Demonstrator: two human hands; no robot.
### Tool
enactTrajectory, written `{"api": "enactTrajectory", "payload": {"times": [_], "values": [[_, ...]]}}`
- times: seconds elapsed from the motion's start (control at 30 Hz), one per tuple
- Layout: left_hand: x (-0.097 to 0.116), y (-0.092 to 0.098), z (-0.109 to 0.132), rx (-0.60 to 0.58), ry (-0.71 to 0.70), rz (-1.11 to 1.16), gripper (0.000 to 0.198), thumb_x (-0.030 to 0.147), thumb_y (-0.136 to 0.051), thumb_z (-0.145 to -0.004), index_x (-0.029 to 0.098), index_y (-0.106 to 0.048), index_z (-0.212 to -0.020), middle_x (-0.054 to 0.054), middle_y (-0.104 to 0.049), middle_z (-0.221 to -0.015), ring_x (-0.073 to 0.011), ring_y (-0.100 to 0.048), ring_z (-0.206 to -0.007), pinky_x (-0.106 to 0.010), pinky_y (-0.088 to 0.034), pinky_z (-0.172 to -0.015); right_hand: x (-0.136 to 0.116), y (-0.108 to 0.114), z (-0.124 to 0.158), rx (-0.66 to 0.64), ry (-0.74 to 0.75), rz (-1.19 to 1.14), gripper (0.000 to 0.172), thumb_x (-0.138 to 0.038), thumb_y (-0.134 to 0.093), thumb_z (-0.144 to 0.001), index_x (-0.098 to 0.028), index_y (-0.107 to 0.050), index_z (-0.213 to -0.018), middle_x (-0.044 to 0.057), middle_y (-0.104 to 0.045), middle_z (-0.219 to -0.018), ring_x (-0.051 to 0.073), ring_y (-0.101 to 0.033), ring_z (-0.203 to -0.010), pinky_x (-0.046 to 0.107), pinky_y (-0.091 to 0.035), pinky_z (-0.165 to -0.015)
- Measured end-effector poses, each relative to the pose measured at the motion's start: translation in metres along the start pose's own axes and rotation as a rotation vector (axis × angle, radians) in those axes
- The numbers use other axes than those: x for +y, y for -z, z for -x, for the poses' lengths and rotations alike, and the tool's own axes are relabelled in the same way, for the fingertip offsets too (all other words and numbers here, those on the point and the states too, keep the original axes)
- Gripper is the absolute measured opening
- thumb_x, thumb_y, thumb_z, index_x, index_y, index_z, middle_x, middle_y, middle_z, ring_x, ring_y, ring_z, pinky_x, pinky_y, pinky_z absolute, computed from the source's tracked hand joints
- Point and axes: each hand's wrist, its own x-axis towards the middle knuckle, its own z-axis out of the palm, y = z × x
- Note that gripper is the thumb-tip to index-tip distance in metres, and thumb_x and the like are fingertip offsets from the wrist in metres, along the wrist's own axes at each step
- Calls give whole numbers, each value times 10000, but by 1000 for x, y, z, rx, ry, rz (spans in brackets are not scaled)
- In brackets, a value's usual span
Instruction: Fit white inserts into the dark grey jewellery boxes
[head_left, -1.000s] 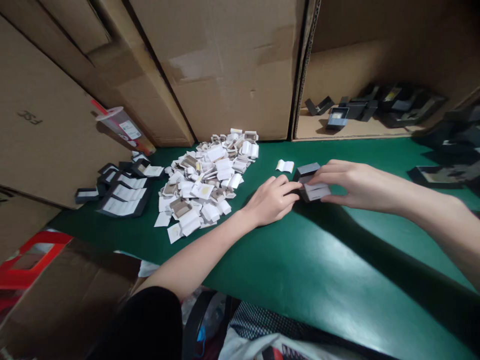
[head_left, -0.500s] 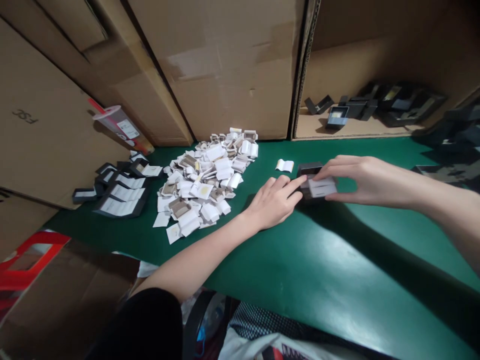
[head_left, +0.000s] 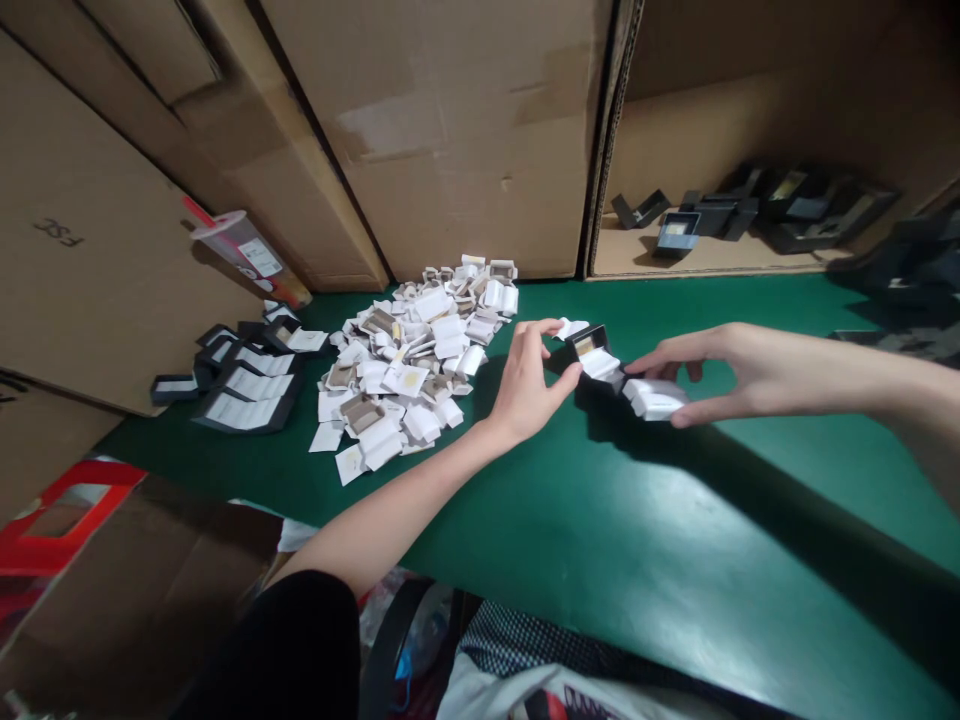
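Observation:
A small dark box is held a little above the green table with its lid swung open. My left hand grips its left side with thumb and fingers. My right hand pinches a white insert at the box's right end. Another white piece shows in the open box. A folded white card lies on the table just behind the box.
A heap of white inserts lies left of my hands. Flat dark boxes sit further left near a tilted plastic cup. Cardboard cartons wall the back; one on the right holds dark boxes.
The dark box was shut and pressed between both hands; now it is lifted, its lid is open, and my right hand has drawn a white insert out to the right.

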Motion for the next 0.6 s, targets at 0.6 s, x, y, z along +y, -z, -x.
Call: {"api": "enactTrajectory", "payload": {"times": [0.6], "values": [[-1, 0, -2, -227, 166, 222, 377, 111, -594, -727, 166, -543, -1097, -32, -669, -981, -179, -635, -874, -273, -496, -771, -27, -37, -21, -4, 281, -104, 462, -480, -627, -752, -253, -639, -1154, 58, -666, -1064, 250, -620, -891, 323, -467, -726]]}}
